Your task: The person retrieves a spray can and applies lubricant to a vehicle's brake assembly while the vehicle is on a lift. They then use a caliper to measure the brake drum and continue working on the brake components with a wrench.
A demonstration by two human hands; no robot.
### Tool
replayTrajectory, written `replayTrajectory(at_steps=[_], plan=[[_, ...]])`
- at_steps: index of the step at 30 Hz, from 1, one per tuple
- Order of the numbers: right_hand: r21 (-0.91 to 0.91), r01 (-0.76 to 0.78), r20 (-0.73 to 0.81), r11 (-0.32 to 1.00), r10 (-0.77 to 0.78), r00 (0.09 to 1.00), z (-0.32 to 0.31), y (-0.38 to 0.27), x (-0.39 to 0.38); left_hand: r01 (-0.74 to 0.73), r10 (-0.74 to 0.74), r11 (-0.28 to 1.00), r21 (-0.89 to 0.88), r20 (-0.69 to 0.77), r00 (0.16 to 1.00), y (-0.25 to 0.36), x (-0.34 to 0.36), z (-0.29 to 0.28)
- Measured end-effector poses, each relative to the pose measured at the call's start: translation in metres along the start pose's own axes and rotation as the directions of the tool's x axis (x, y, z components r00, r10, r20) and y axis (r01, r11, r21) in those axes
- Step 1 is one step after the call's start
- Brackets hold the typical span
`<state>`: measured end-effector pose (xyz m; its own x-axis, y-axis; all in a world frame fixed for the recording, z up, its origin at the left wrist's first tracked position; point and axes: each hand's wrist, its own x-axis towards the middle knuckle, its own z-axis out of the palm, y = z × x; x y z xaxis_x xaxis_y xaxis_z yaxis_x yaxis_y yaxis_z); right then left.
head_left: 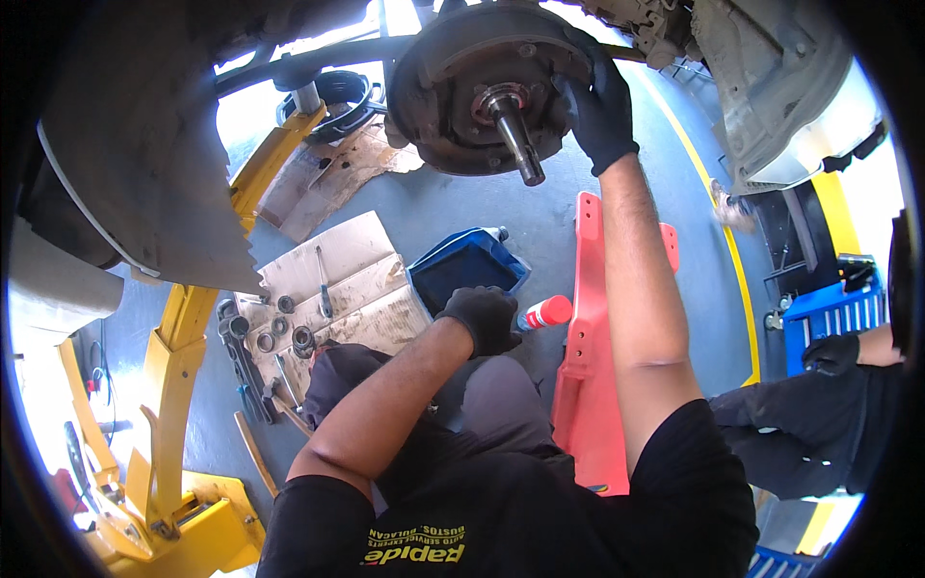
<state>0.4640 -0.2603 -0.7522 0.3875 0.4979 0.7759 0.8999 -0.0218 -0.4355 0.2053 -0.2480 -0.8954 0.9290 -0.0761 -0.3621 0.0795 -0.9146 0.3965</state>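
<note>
My right hand (602, 116), in a black glove, grips the right rim of a dark round backing plate (434, 91) under the vehicle. A bare metal spindle (515, 135) sticks out from the plate's middle. Lower down, my left hand (482, 323), also gloved, is closed round a spray can (538, 316) with a red cap. Beside that hand, a blue tray (462, 265) with a dark inside lies by a stained cardboard sheet (347, 241), which holds several bearing rings (303, 339) and a screwdriver (323, 284).
Yellow lift arms (178, 366) stand on the left, a red creeper (588, 385) lies right of centre. At the right are a co-worker's gloved hand (831, 354) and dark trousers, beside a blue tool cart (814, 308). Vehicle panels (135, 144) hang overhead.
</note>
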Motion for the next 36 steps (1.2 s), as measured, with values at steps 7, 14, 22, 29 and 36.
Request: replayTrajectory(at_steps=[7,14,22,29,36], plan=[[0.044,-0.063,-0.011,0.997,0.063,0.998,-0.01,0.018,-0.006,0.033,-0.032,0.999,0.025,-0.017,0.999,0.0,0.001,0.002],[0.084,-0.095,0.04,0.992,0.092,0.995,-0.003,0.02,0.005,0.049,-0.047,0.999,0.015,-0.069,0.996,0.001,0.007,-0.003],[-0.378,0.293,0.092,0.878,-0.28,0.956,-0.065,0.099,0.027,0.068,-0.068,0.998,0.008,-0.037,0.997,0.002,0.005,-0.006],[-0.319,0.382,0.162,0.867,-0.347,0.924,-0.022,0.083,0.022,0.145,-0.146,0.988,-0.059,-0.015,0.989,-0.005,0.007,0.007],[-0.665,0.422,0.201,0.616,-0.397,0.896,-0.041,0.209,0.031,-0.024,0.025,1.0,-0.004,0.097,0.995,0.0,0.009,0.01]])
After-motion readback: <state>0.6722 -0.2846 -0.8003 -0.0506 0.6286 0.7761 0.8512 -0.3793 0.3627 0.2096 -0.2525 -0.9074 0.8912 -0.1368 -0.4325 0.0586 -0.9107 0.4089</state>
